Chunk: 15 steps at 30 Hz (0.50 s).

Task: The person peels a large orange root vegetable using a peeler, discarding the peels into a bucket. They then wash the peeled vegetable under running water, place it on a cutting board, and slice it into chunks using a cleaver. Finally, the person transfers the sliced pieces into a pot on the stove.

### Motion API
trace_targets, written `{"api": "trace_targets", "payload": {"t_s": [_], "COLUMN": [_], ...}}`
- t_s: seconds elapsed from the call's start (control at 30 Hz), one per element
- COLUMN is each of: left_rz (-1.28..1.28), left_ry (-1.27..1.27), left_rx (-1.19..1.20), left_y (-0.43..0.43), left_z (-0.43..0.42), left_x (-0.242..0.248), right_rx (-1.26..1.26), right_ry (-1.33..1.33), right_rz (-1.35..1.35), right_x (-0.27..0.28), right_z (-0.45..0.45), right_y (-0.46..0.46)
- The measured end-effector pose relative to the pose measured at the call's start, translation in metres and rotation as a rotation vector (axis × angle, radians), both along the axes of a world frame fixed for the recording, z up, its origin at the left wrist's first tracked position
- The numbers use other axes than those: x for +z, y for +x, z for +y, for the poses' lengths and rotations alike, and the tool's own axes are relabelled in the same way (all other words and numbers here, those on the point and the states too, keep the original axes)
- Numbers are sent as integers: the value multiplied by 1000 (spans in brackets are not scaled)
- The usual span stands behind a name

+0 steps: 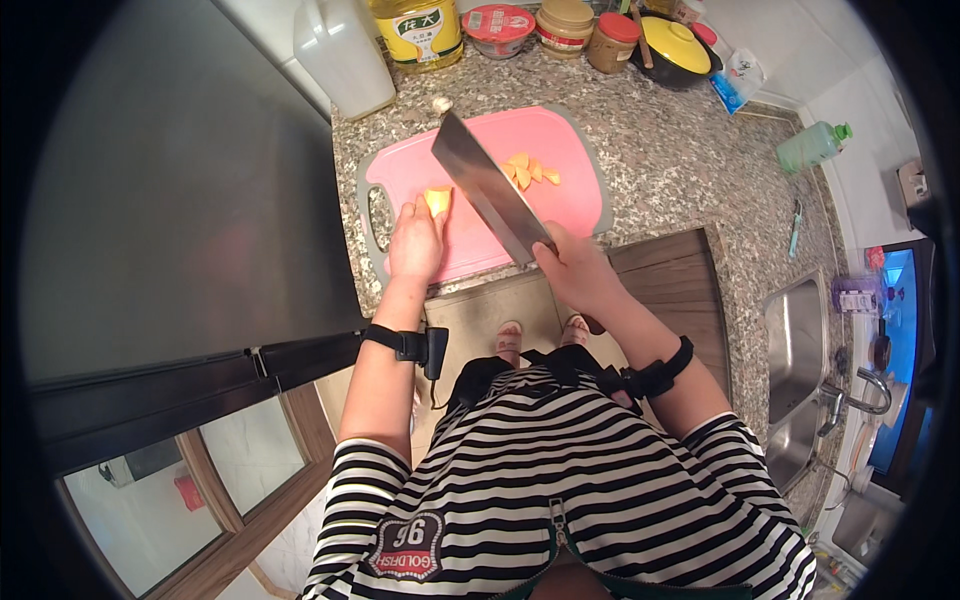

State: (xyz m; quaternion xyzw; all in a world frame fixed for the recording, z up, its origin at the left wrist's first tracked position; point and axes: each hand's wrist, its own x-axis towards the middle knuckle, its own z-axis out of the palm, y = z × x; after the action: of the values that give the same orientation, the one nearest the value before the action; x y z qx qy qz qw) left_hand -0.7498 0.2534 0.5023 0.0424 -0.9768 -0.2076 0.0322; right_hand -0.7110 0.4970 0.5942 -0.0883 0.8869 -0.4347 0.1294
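Note:
A pink cutting board (480, 142) with a grey rim lies on the speckled stone counter. My left hand (417, 238) grips a short piece of orange vegetable (438, 200), perhaps carrot, on the board's left half. In my right hand (577, 266) is the handle of a cleaver (487, 187), its broad blade slanting up and left over the middle of the board. Several cut orange chunks (529, 171) lie right of the blade, which partly covers them. The blade is apart from the piece in my left hand.
A garlic bulb (442, 104) sits behind the board. Along the back stand a plastic jug (341, 60), an oil bottle (420, 34), jars (564, 30) and a black pot with a yellow lid (675, 49). A peeler (795, 229) and a sink (795, 345) are at right.

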Motion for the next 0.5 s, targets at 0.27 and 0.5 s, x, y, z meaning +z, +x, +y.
{"api": "trace_targets", "payload": {"t_s": [0.27,0.5], "left_rz": [16,101], "left_ry": [30,9], "left_rx": [-26,-43], "left_y": [0,6], "left_z": [0,0], "left_x": [-2,-6], "right_rx": [100,84], "right_ry": [105,146], "right_rz": [41,17], "right_x": [-50,-44], "right_z": [-5,-7], "right_y": [-8,-3]}}
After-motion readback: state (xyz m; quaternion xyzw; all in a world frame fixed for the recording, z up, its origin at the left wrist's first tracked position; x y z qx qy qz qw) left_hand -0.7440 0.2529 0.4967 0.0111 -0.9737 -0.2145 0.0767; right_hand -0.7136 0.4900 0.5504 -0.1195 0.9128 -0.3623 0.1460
